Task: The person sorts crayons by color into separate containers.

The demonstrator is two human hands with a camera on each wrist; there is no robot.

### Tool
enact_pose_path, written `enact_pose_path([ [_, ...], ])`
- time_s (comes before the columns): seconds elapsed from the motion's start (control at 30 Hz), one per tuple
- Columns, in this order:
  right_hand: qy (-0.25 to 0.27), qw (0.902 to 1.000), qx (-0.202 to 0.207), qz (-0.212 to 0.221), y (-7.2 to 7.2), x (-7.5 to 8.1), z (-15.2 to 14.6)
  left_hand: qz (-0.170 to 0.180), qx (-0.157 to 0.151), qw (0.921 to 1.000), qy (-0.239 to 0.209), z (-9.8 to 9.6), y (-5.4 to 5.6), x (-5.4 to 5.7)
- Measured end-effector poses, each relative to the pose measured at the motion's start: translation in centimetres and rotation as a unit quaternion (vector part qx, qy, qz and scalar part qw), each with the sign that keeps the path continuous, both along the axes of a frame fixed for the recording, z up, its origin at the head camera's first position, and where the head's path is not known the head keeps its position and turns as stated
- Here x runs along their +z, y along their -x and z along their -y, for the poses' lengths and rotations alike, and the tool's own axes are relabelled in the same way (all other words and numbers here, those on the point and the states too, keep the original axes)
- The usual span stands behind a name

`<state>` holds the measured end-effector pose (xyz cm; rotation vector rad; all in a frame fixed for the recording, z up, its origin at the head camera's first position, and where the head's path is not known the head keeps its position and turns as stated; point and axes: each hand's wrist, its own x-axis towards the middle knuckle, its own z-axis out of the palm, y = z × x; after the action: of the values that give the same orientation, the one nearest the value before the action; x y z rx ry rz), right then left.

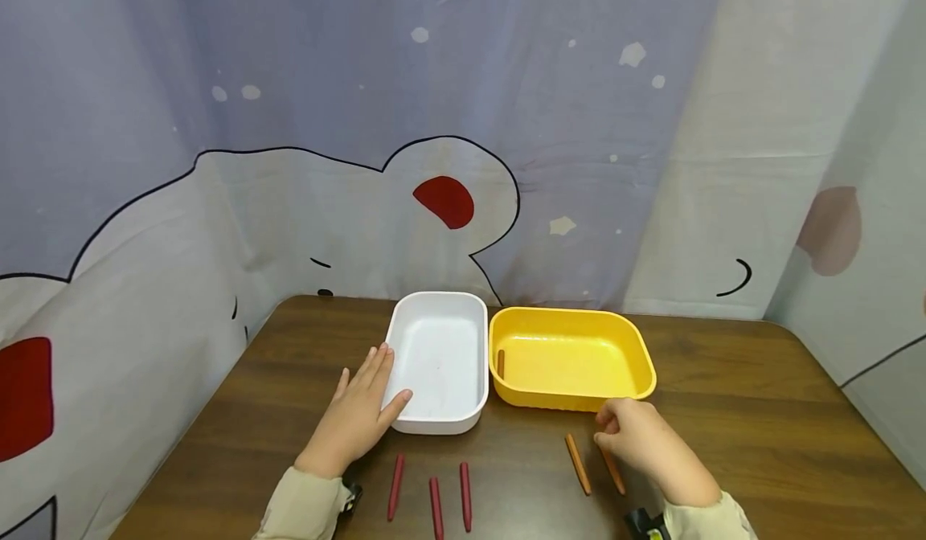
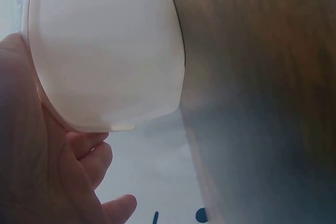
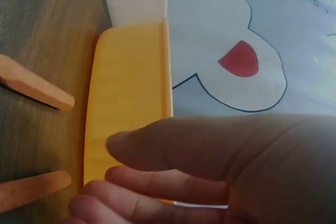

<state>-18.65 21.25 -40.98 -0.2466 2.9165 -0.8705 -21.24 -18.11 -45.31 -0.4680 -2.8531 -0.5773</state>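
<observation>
My left hand [image 1: 352, 425] lies with straight fingers along the left rim of a white tray [image 1: 438, 363], its thumb over the near corner. In the left wrist view, the fingers show behind the wall of the tray [image 2: 110, 51]. My right hand [image 1: 640, 437] hovers just in front of a yellow tray [image 1: 571, 402], its fingers loosely bent and holding nothing. Two orange crayons lie on the table below it: one crayon [image 1: 578, 464] to its left, the other crayon [image 1: 612, 473] partly hidden by the hand. One brown-orange crayon [image 1: 501, 363] stands out inside the yellow tray's left end.
Three dark red crayons lie at the front of the brown table [image 1: 752, 411]: a left crayon [image 1: 395, 488], a middle crayon [image 1: 436, 508] and a right crayon [image 1: 465, 497]. The trays stand side by side near the back edge. A printed curtain [image 1: 579, 122] hangs behind the table.
</observation>
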Motion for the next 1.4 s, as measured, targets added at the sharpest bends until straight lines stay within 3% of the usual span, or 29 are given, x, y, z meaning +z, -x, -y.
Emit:
enact_pose_path([
  [0.23, -0.031, 0.9992, -0.021, 0.018, 0.1, -0.7, -0.2, -0.001, -0.003, 1.0, -0.001, 0.0, 0.0, 0.1],
  [0.5, -0.011, 0.9966, -0.044, 0.069, -0.1, -1.7, -0.3, -0.002, -0.002, 1.0, -0.002, 0.0, 0.0, 0.0],
  [0.73, -0.013, 0.9962, -0.053, 0.068, -0.1, -2.3, -0.1, -0.004, -0.003, 1.0, -0.001, -0.1, 0.0, 0.0],
  [1.4, -0.026, 0.9985, -0.018, 0.045, 0.0, -2.0, 0.4, -0.005, 0.0, 1.0, -0.004, 0.0, -0.1, 0.0],
])
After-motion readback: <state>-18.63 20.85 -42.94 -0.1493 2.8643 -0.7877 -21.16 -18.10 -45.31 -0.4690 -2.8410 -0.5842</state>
